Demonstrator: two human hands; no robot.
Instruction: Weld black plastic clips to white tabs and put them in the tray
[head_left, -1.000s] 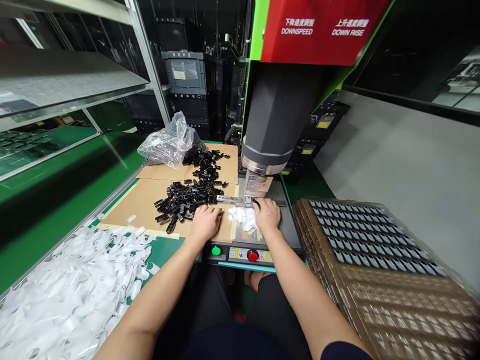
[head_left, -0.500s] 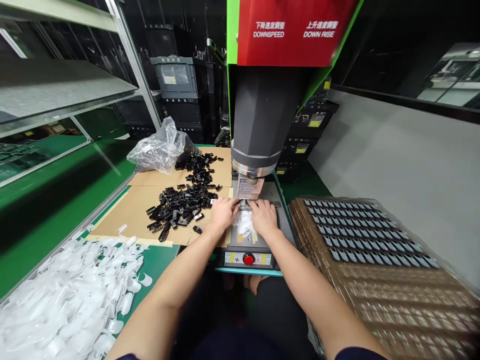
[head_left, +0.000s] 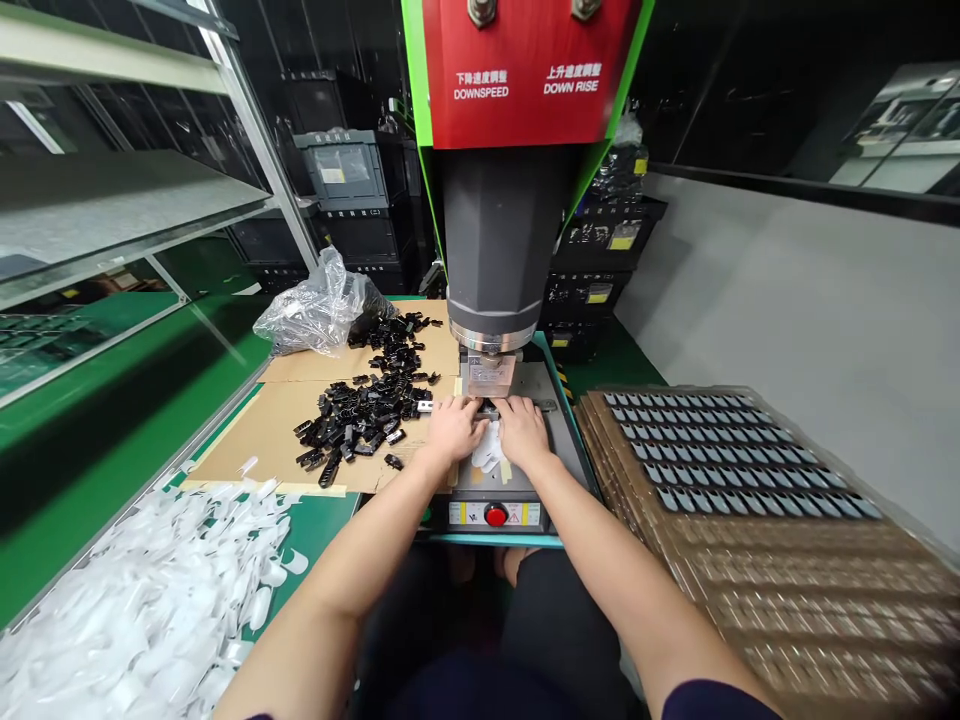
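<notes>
Danger: a dropping press head could pinch the left hand or right hand. I can't tell either's grip.

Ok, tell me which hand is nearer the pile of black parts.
Left. The left hand is just to the right of the pile of black parts; the right hand is farther right, on the left hand's far side.

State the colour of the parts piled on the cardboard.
The parts are black, clearest in the head view.

The hands partly hide a black piece.
</notes>
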